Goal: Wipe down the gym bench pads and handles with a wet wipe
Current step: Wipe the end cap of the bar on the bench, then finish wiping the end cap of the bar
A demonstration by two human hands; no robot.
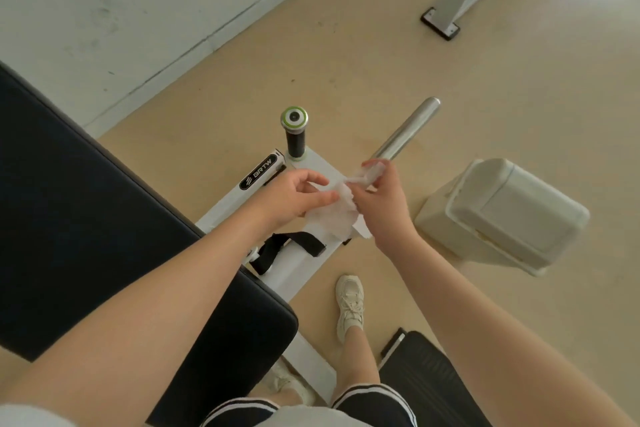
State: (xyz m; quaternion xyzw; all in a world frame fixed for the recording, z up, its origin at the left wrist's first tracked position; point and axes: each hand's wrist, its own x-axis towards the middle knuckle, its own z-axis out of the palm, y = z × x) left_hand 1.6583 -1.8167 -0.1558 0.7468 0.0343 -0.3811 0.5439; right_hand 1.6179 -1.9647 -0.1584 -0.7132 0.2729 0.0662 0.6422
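A crumpled white wet wipe (337,215) hangs between both hands above the white bench frame (221,208). My left hand (294,196) pinches its left edge. My right hand (379,201) grips its upper right end, which pokes out above the fingers. The dark bench pad (86,204) fills the left side, partly under my left forearm. Just beyond the hands, a black handle (295,139) with a green-ringed cap stands upright. To its right, a bare steel bar (405,132) angles away.
A cream lidded bin (502,215) stands on the floor to the right. A black strap (287,248) lies across the frame below the wipe. My shoes (350,305) are beside the frame, a black mat (429,378) at lower right. Another machine's grey leg (450,7) rests at the top.
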